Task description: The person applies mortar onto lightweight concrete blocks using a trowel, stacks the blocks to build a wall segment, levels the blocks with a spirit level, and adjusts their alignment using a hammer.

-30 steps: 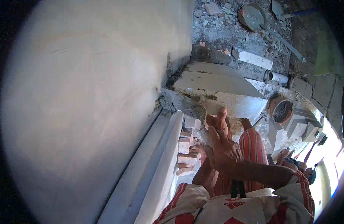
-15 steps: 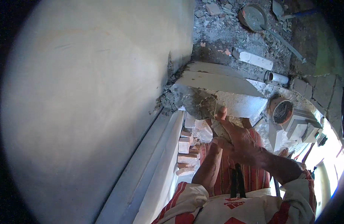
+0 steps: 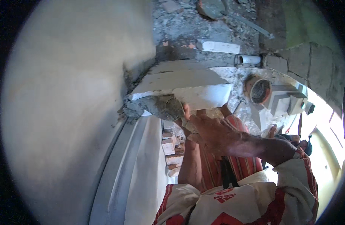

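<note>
A trowel lies with its mortar-covered blade [image 3: 166, 107] against the front of a low wall of white blocks [image 3: 204, 94], close to the plastered wall. My right hand [image 3: 210, 131] is closed around its handle, thumb pointing up toward the blade. Just below, my left hand [image 3: 193, 138] grips the butt end of the handle; its fingers are mostly hidden. Rough grey mortar [image 3: 130, 108] fills the corner where the blocks meet the plastered wall.
The smooth plastered wall [image 3: 75, 93] takes up the left side, with a grey frame [image 3: 118, 176] below. On the right stand a bucket of mortar [image 3: 260, 92] and stacked blocks [image 3: 279, 105]. Beyond lie rubble, a white bar [image 3: 220, 47] and a pipe [image 3: 250, 59]. Bricks [image 3: 174, 159] are stacked below. A person [image 3: 298, 140] is at far right.
The view has shifted, so the scene sits further left and slightly higher or lower in places. Both hands stay on the trowel, its blade still at the blocks' front near the corner.
</note>
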The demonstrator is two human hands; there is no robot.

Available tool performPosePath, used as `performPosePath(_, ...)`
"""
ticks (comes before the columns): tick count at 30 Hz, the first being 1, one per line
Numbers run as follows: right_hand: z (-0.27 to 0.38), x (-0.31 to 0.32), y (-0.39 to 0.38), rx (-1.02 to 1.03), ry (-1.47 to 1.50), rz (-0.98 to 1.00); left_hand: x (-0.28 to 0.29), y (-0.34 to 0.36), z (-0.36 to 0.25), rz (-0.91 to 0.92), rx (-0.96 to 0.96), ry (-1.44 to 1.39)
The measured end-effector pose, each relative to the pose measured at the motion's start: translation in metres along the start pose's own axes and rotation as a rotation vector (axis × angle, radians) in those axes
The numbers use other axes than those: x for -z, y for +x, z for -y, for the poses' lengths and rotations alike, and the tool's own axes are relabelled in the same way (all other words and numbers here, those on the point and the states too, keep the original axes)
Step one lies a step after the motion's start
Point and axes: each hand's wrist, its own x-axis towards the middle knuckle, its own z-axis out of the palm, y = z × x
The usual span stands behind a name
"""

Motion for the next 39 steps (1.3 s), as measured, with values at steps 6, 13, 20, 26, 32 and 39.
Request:
performPosePath(6,0.014,0.0,0.005,0.037,0.058,0.04,-0.003,-0.003,0.003,0.036,-0.02,0.019)
performPosePath(13,-0.004,-0.009,0.027,0.237,0.078,-0.093,0.009,-0.001,0.017,0.043,-0.023,0.0)
performPosePath(20,0.0,0.016,0.005,0.078,-0.043,0.0,0.011,-0.002,0.008,0.102,-0.09,-0.027)
performPosePath(26,-0.042,0.019,-0.042,0.226,0.0,-0.297,0.006,0.005,-0.019,0.076,-0.231,0.319)
performPosePath(32,-0.081,0.018,-0.076,-0.013,0.308,-0.568,0.002,0.006,-0.035,0.028,-0.136,0.177)
performPosePath(39,-0.126,0.003,-0.055,-0.152,0.864,-0.996,-0.011,-0.01,-0.064,-0.009,0.051,0.003)
